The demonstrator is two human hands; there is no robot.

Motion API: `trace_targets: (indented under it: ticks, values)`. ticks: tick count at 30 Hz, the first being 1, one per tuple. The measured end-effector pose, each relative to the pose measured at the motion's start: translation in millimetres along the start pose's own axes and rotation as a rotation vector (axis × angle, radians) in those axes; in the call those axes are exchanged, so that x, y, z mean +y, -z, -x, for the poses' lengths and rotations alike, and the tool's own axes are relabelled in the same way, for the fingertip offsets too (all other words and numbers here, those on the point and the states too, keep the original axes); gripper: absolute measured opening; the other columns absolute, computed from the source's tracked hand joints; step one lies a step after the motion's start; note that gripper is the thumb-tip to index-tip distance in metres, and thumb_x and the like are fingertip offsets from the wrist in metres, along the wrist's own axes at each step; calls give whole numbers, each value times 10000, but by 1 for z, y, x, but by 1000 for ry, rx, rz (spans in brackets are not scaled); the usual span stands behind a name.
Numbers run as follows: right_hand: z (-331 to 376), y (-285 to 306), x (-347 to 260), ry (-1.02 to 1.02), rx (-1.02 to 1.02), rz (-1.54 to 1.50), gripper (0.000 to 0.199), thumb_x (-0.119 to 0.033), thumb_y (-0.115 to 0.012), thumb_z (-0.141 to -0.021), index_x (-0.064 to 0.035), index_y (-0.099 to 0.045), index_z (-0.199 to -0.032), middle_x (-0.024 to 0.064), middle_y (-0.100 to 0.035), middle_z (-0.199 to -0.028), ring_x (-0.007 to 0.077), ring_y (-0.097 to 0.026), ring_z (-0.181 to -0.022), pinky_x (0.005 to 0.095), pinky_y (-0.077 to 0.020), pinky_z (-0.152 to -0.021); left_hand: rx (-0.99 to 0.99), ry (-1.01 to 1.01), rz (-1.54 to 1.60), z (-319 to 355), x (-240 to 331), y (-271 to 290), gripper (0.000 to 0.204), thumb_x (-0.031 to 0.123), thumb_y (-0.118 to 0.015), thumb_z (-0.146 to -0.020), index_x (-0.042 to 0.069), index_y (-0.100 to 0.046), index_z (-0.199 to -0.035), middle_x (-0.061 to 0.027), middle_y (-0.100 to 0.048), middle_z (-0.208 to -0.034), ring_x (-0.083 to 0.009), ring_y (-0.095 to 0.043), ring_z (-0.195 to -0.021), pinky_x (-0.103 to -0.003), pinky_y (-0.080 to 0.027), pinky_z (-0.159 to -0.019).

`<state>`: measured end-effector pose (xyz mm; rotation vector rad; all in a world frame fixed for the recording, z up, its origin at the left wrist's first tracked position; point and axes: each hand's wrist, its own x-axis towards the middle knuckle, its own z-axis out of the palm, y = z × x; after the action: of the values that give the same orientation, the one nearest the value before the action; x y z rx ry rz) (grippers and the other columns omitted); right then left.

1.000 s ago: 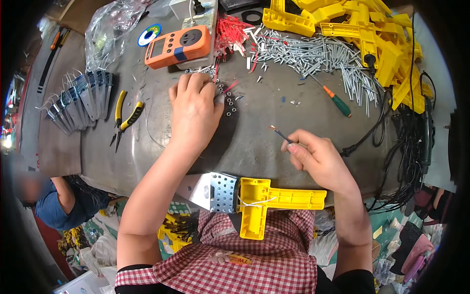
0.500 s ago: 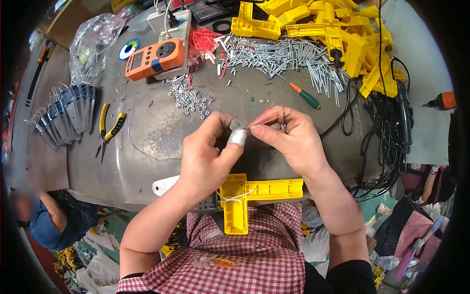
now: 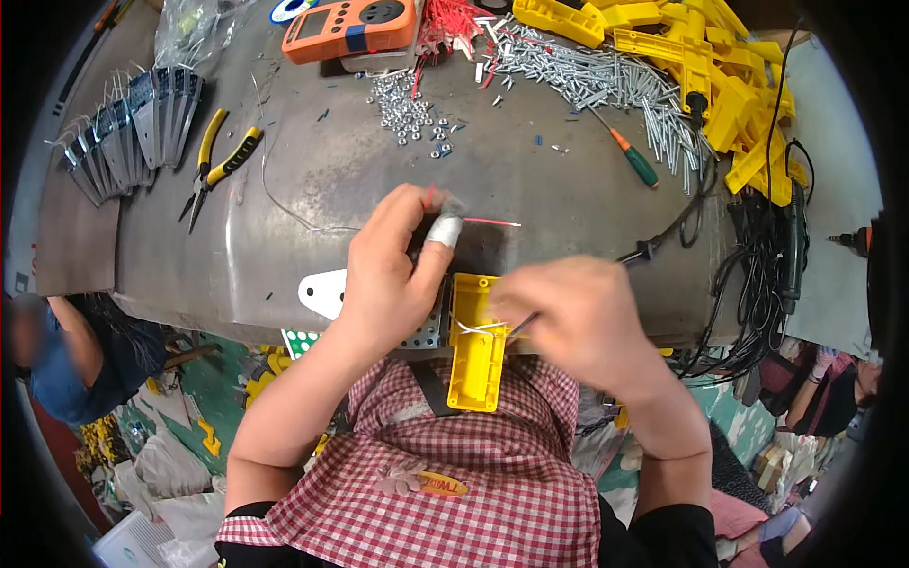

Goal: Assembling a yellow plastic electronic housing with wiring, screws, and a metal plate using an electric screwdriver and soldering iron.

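Note:
My left hand (image 3: 393,260) is above the near part of the table, its fingers pinched on a thin red wire (image 3: 494,222). The wire sticks out to the right and ends in a pale tip. Grey-white tape wraps one of that hand's digits. My right hand (image 3: 578,317), smeared by motion, is curled over the right part of a yellow plastic housing (image 3: 475,374). A dark thin piece (image 3: 524,324) shows at its fingers; I cannot make out what it is. White wires (image 3: 478,328) lie across the open housing. A white rounded plate (image 3: 324,292) lies beside my left wrist.
Yellow-handled pliers (image 3: 216,163) and several metal strips (image 3: 142,128) lie left. Ahead are an orange meter (image 3: 348,28), nuts (image 3: 407,109), screws (image 3: 592,71) and a green-handled screwdriver (image 3: 634,161). Yellow housings (image 3: 729,104) and black cables (image 3: 753,275) crowd the right. Another person (image 3: 85,350) sits left.
My right hand has left the red wire and come down to the yellow housing. My left hand still pinches the wire. The view has shifted, so the table's things appear higher.

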<state>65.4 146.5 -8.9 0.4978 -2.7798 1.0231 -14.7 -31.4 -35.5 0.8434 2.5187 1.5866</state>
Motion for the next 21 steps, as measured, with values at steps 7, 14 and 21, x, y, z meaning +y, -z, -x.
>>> trace_targets:
  ticks: [7, 14, 21]
  values:
    - [5, -1, -5, -132, -79, -17, 97, -145, -684, -736, -92, -636, -801, 51, -655, -754, 248, -647, -707, 345, -503, -633, 11, -131, -25, 3, -4, 2, 180, -24, -632, -751, -1, -567, -917, -121, -542, -801, -277, -558, -722, -329, -452, -649]
    - [-6, 8, 5, -478, -204, -426, 172, -125, -635, -825, -29, -682, -960, 131, -684, -815, 165, -672, -739, 285, -509, -680, -11, -135, -66, 15, 2, 8, 170, 23, -638, -720, 22, -570, -876, -92, -527, -782, -280, -532, -746, -349, -413, -706]
    - [-19, 20, -3, -605, -246, -464, 186, -174, -678, -808, -4, -670, -882, 70, -646, -700, 69, -569, -655, 260, -480, -616, -50, -205, -324, 26, 13, 15, 223, 67, -646, -646, 46, -548, -845, -70, -531, -815, -253, -518, -821, -371, -347, -807]
